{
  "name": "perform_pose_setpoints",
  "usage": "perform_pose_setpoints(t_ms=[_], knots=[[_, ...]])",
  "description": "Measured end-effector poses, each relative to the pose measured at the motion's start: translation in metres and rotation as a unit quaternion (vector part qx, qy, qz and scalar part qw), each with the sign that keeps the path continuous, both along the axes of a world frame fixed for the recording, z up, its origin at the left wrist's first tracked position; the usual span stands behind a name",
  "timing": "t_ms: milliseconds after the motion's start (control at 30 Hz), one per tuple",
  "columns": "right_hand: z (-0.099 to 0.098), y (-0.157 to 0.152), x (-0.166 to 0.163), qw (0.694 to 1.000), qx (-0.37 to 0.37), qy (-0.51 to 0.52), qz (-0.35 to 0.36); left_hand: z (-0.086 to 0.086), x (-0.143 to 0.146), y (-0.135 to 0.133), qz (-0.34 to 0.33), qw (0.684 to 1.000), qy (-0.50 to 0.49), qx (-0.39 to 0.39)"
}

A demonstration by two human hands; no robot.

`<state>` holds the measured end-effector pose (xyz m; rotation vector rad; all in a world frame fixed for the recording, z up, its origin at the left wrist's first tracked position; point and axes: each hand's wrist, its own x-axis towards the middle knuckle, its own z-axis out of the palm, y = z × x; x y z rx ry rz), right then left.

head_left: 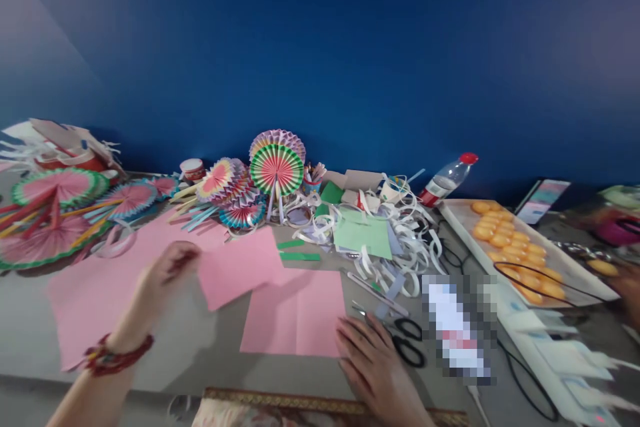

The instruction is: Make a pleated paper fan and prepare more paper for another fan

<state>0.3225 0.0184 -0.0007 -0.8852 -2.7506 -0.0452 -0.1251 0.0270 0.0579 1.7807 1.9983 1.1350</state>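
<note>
My left hand (169, 273), with a red bracelet at the wrist, pinches the upper left corner of a pink paper sheet (243, 265). That sheet lies tilted and partly overlaps a second pink sheet (300, 317), which has a faint crease down its middle. My right hand (373, 357) lies flat with fingers stretched, its fingertips at the right edge of the creased sheet. Black-handled scissors (411, 347) sit right beside it, their blades partly hidden by the fingers. Under my left arm spreads a larger pink sheet (107, 287).
Pleated paper fans (277, 170) stand and lie along the back left. Curled white paper strips (415, 253) surround a light green sheet (363, 230). To the right are a bottle (447, 180), a tray (463, 227) of orange round items, a power strip (537, 353) and cables. Another person's hand (627, 290) shows at the right edge.
</note>
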Motion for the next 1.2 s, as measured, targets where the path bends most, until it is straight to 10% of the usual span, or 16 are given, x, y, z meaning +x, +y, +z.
perform_pose_setpoints(t_ms=[200, 300, 433, 633, 1200], knots=[[0.007, -0.004, -0.003, 0.999, -0.037, 0.012, -0.017, -0.018, -0.073, -0.013, 0.120, 0.966, 0.227, 0.005], [0.013, -0.003, -0.004, 0.999, -0.044, 0.020, -0.017, -0.027, -0.050, -0.015, 0.100, 0.941, 0.320, 0.050], [0.019, 0.004, -0.013, 0.998, -0.060, 0.013, -0.021, -0.033, 0.021, -0.008, -0.111, 0.966, 0.227, 0.051], [0.020, 0.014, -0.032, 0.995, -0.065, 0.048, -0.053, -0.051, 0.085, 0.010, -0.314, 0.894, 0.319, 0.011], [0.005, 0.014, -0.029, 0.996, -0.040, 0.065, -0.051, -0.065, 0.077, 0.016, -0.249, 0.933, 0.260, -0.009]])
